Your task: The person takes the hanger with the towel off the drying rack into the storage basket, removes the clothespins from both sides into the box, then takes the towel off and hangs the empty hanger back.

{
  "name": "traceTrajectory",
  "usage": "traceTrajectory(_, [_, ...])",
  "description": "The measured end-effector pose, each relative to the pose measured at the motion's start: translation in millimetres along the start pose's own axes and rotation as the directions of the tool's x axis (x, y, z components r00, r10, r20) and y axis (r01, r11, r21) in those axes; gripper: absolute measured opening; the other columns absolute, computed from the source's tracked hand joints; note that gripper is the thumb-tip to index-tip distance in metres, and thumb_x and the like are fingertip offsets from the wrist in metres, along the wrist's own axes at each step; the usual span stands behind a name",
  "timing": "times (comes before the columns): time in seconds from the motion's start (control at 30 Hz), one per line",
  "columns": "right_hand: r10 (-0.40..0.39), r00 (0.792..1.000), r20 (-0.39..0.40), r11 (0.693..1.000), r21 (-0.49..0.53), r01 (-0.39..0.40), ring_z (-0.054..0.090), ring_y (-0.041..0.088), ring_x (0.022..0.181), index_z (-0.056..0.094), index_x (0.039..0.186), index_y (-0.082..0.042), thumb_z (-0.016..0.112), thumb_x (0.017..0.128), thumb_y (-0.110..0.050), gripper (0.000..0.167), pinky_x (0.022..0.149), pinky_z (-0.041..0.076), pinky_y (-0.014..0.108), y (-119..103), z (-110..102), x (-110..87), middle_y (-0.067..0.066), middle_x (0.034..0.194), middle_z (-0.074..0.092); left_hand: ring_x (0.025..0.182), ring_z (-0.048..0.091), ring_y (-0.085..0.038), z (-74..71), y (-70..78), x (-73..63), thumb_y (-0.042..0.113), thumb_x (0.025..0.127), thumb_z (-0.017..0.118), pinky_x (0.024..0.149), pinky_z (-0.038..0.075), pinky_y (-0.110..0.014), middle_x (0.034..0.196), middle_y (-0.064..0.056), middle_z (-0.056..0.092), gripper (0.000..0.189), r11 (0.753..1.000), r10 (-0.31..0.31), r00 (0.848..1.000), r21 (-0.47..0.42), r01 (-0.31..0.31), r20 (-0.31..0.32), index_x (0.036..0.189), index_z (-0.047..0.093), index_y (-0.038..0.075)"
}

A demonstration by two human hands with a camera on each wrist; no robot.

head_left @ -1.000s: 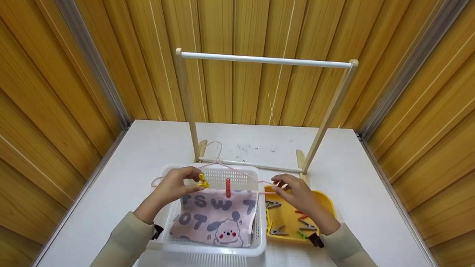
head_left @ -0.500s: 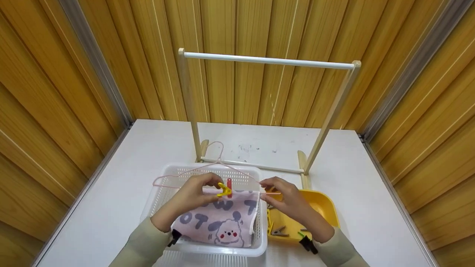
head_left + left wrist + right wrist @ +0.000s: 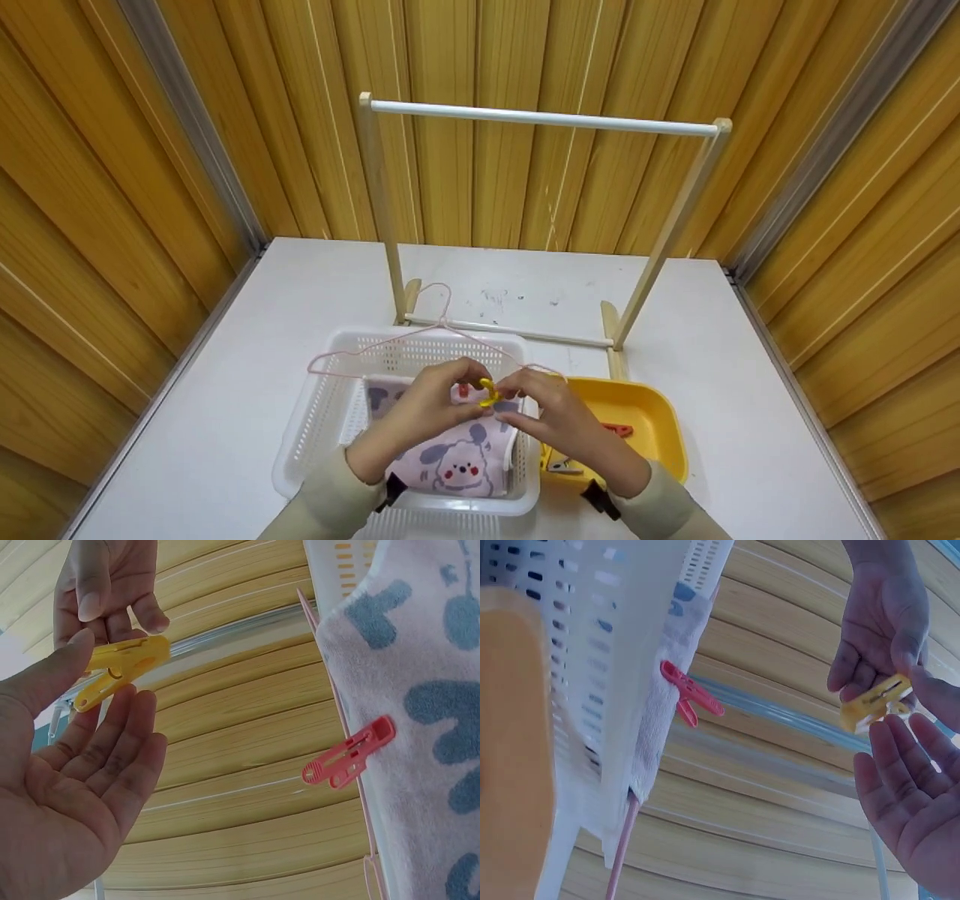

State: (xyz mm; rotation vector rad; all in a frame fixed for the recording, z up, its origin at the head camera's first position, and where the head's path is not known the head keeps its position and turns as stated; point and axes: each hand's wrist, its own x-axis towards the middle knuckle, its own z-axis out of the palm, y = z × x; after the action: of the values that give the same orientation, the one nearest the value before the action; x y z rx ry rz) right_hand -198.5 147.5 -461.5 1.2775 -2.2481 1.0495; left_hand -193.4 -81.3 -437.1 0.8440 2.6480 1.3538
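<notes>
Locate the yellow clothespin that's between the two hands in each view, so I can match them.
Head: yellow clothespin, lower centre.
Left wrist: upper left.
Right wrist: right side, around mid-height.
Shared landmark: red clothespin on the printed towel.

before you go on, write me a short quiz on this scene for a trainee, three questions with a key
1. Multiple choice: what colour is the clothespin that the left hand pinches? A) green B) yellow C) grey
2. True or false: a red clothespin is clipped onto the edge of the towel.
3. Fill in the blank: loose clothespins lie in the yellow ____, to the right of the white basket.

Key: 1. B; 2. True; 3. tray
</notes>
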Motion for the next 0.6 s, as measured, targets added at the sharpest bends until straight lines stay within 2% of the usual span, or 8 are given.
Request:
traceTrajectory(0.23, [0.076, 0.997, -0.019, 0.997, 0.012, -0.076, 0.064, 0.017, 0.089, 0.065, 0.112, -0.011, 0.082, 0.084, -0.008, 0.033, 0.079, 0.059, 0.025, -2.8, 2.0, -0.9, 0.003, 0.102, 0.069, 0.105, 0.070, -0.028, 5.5, 1.4, -2.8, 0.007, 0.088, 0.079, 0.097, 0.059, -0.049, 0.112, -0.010, 0.074, 0.031, 1.000, 0.006, 1.000, -0.024, -0.006, -0.022, 0.116, 0.065, 0.007])
traceTrajectory(0.47, [0.074, 0.997, 0.003, 0.997, 0.021, -0.074, 0.064, 0.019, 0.090, 0.066, 0.113, -0.010, 0.081, 0.085, -0.007, 0.032, 0.082, 0.060, 0.025, -3.4, 3.5, -3.7, 0.004, 0.102, 0.069, 0.104, 0.070, -0.026, 8.6, -0.4, -7.7, 0.012, 0.087, 0.081, 0.097, 0.057, -0.043, 0.111, -0.008, 0.075, 0.032, 0.999, 0.010, 1.000, -0.045, -0.010, -0.008, 0.115, 0.067, 0.007])
traceTrajectory(0.6, [0.095, 0.996, 0.002, 0.995, 0.022, -0.095, 0.066, 0.019, 0.089, 0.065, 0.112, -0.009, 0.080, 0.085, -0.005, 0.031, 0.082, 0.060, 0.024, -3.8, 3.2, -4.8, 0.005, 0.103, 0.069, 0.107, 0.071, -0.025, 11.8, -0.6, -7.6, 0.014, 0.087, 0.081, 0.100, 0.057, -0.048, 0.113, -0.008, 0.075, 0.033, 0.997, 0.012, 1.000, -0.070, -0.013, -0.014, 0.115, 0.066, 0.007])
